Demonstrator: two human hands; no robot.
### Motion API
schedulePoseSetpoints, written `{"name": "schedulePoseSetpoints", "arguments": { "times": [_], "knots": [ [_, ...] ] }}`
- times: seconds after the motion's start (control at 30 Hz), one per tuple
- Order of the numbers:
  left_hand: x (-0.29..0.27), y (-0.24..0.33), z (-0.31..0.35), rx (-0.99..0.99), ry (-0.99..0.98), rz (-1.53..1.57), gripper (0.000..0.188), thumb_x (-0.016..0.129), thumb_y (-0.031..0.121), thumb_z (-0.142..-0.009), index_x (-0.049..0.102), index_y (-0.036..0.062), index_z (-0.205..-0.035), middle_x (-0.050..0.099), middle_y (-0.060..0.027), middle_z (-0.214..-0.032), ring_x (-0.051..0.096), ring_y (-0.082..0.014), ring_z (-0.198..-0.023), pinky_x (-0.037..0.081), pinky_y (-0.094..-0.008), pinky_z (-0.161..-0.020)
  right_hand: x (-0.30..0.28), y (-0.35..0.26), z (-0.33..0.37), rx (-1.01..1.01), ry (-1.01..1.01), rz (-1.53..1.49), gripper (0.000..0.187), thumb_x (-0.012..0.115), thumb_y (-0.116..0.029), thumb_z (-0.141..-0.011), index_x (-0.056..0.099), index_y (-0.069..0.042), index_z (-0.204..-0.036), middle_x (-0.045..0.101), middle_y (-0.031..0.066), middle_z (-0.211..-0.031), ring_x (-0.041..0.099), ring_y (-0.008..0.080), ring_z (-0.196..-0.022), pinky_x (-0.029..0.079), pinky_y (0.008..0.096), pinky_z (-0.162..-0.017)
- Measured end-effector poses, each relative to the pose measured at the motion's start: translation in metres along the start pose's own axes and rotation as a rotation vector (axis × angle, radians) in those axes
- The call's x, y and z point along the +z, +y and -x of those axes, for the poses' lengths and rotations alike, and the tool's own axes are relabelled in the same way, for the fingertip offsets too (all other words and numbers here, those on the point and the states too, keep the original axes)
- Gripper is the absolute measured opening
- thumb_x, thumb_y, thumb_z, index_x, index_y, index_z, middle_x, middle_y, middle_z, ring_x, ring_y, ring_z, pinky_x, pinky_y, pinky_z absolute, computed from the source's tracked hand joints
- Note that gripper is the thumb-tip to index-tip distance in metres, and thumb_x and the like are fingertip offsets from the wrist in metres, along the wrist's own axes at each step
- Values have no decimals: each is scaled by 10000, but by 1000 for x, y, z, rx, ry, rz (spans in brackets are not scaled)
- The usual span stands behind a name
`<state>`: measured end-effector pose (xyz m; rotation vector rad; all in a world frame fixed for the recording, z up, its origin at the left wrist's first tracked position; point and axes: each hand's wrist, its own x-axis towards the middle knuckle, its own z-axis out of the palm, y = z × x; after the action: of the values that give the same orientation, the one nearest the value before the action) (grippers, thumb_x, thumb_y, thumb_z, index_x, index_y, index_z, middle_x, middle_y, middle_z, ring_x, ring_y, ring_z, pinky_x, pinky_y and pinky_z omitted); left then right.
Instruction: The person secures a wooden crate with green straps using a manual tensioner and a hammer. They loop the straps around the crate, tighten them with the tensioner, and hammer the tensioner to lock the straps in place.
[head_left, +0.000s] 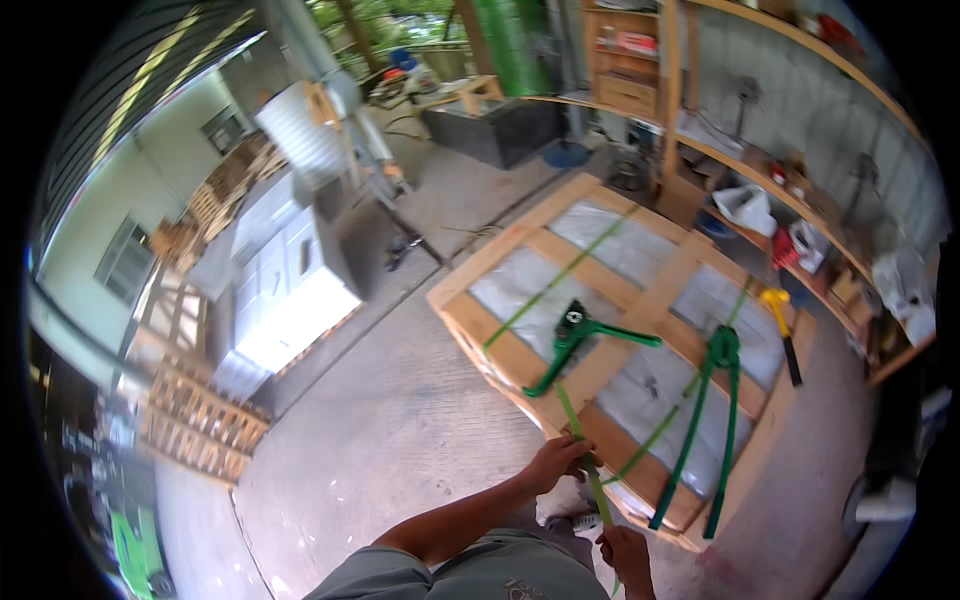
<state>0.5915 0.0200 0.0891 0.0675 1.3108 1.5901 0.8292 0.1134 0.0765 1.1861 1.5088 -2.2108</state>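
Note:
In front of me lies a wooden crate [672,290] with clear-plastic-wrapped contents showing between its boards. My left hand [563,463] is closed around a green packing strap [597,492] at the crate's near left corner. Lower down and closer to my body, my right hand [625,557] is closed on the same strap, which runs between both hands. On the crate top rests a green strapping tensioner [578,345] with a black head. To its right lies a long-handled green strap sealer [722,400]. A hammer [781,325] with a yellow head and black grip lies near the right edge.
More green strap [560,278] crosses the crate's far half. Wooden shelves [790,205] with bags and boxes line the right wall. At the left stand large white wrapped boxes [290,290] and a wooden pallet [200,415]. A dark box [495,130] stands at the back.

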Motion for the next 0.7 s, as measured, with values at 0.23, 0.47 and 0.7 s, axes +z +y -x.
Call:
{"name": "schedulePoseSetpoints", "arguments": {
  "times": [0.23, 0.47, 0.7],
  "knots": [
    [-54, 35, 31, 125, 148, -33, 318, 437, 236, -949, 523, -43, -1075, 665, -162, -901, 653, -226, -756, 523, -310, -613, 28, 12, -2, -437, 36, 507, 332, 470, -264, -915, 622, -51, -711, 473, -15, -517, 393, 69, -427, 297, 238, -398],
    [-132, 45, 52, 216, 158, -28, 261, 459, 173, -923, 508, -37, -1071, 666, -166, -823, 659, -208, -692, 522, -295, -542, 110, -16, 5, -258, -32, 412, 285, 490, -214, -887, 610, -33, -703, 475, 12, -512, 413, 103, -432, 326, 259, -415],
    [-202, 66, 84, 81, -116, 384, 349, 466, 245, -927, 487, -33, -1137, 642, -199, -971, 649, -286, -864, 525, -376, -808, 225, -18, -24, -1002, 149, 829, 228, 527, -210, -870, 612, -39, -746, 527, 57, -573, 458, 145, -471, 363, 287, -444]
  ]
}}
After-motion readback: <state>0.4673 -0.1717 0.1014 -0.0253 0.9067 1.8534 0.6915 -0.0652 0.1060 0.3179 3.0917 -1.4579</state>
